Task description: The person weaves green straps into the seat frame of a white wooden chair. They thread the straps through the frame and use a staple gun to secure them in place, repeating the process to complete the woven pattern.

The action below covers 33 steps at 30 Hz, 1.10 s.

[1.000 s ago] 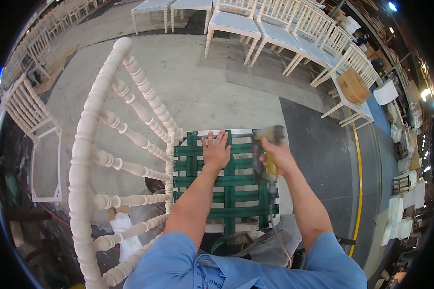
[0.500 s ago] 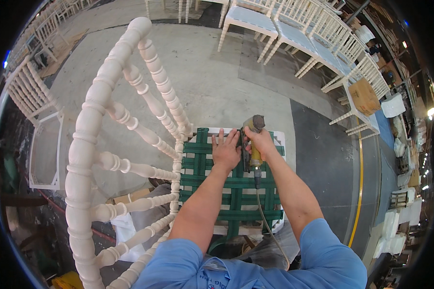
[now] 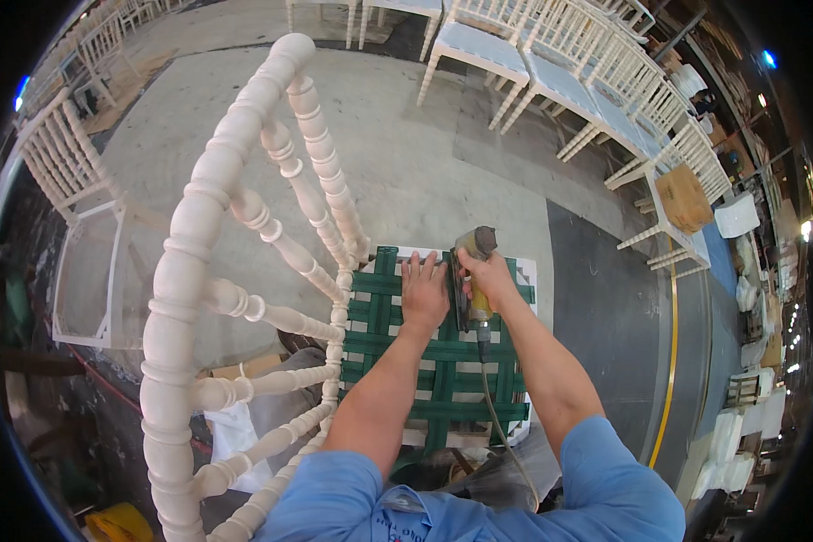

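A white chair with a turned-spindle back [image 3: 173, 312] stands on its legs before me, its back to my left. Dark green webbing straps [image 3: 438, 379] cross over and under each other on its seat frame. My right hand [image 3: 486, 275] is wrapped round a yellow and black air staple gun [image 3: 475, 303], held over the far part of the seat. From its lower end an air hose [image 3: 497, 415] runs toward me. My left hand [image 3: 425, 291] lies flat, fingers stretched out, on the straps near the far rail, just left of the gun. The gun's nose is hidden.
White chairs with pale seats [image 3: 551, 81] stand in a row at the far right, one bearing a cardboard box [image 3: 684, 197]. Another white chair [image 3: 88, 262] is at the left. A yellow line [image 3: 667, 397] marks the floor on the right. A yellow object [image 3: 119, 522] lies at lower left.
The view has shifted slightly, so the chair back appears further right. Both hands and the staple gun stay at nearly the same place on the seat's far side.
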Tool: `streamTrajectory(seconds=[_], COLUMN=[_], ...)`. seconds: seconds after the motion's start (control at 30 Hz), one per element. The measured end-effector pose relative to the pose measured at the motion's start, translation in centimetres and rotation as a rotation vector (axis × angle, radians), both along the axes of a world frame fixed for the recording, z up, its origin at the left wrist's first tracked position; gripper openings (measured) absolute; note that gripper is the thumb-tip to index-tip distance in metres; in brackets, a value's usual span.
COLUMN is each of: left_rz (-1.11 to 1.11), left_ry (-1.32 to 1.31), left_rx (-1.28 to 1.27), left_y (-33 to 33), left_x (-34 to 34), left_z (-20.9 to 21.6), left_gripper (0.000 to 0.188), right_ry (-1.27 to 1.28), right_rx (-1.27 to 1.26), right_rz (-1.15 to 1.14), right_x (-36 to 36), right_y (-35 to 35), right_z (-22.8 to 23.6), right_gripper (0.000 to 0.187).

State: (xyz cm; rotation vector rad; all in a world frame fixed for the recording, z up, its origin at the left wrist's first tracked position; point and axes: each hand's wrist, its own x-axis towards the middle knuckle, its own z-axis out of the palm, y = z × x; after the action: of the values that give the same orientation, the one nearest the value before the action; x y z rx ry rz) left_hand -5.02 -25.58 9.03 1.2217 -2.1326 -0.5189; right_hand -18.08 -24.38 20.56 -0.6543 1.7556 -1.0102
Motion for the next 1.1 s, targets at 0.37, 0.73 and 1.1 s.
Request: streamTrajectory(seconds=[0.37,0.73,1.1], left_rz=[0.063,0.062,0.061], left_ry=[0.092,0.106,0.175], left_rx=[-0.013,-0.002,0.001], left_y=[0.2,0.5,0.5], left_x=[0.7,0.0,1.3], left_z=[0.2,0.3,1.7], left_gripper=[0.036,0.03,0.03], right_ry=[-0.012,0.026,0.023], right_rx=[0.007,0.031,0.027], right_rz=[0.061,0.011,-0.018], right_x=[1.0,-0.1,-0.1], right_y=[-0.4,0.2,2.1], right_z=[-0.1,-0.4,2.3], right_gripper=[0.035,0.033,0.035])
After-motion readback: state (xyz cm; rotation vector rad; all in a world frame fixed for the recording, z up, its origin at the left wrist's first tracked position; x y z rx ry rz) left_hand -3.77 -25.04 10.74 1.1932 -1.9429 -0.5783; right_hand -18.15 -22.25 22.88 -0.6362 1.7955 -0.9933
